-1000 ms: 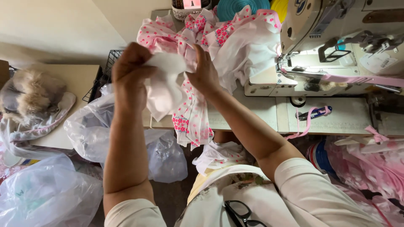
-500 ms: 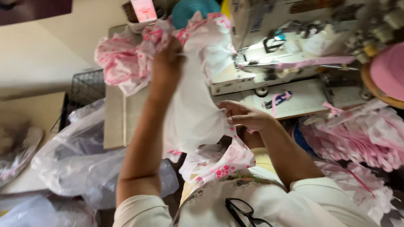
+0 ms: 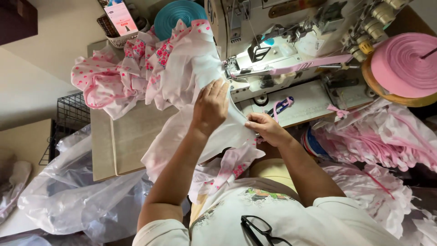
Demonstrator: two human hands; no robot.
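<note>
We've got a thin white fabric piece w/ pink floral trim (image 3: 218,132) stretched across the front edge of the pale sewing tabletop (image 3: 132,136), its top end fed in under the presser foot area of the cream industrial sewing machine (image 3: 273,50). Our left hand (image 3: 210,105) lies palm-down on the fabric, fingers together and curled lightly, pressing it flat just beside the needle. Our right hand (image 3: 265,128) pinches the cloth's lower right edge between thumb and fingers, closed on it, at the table's front edge.

Behind the left hand, a heap of white and pink spotted garments (image 3: 136,68) sits toward the tabletop's back left. Pink ribbon tape (image 3: 309,64) runs across the machine bed from a big pink tape roll (image 3: 403,64) at the right. A teal tape roll (image 3: 180,13) is at the back. Clear plastic bags (image 3: 77,200) sag off the left edge; more pink-white frilly pieces (image 3: 378,141) pile at right. Black glasses (image 3: 259,230) hang on our shirt.
</note>
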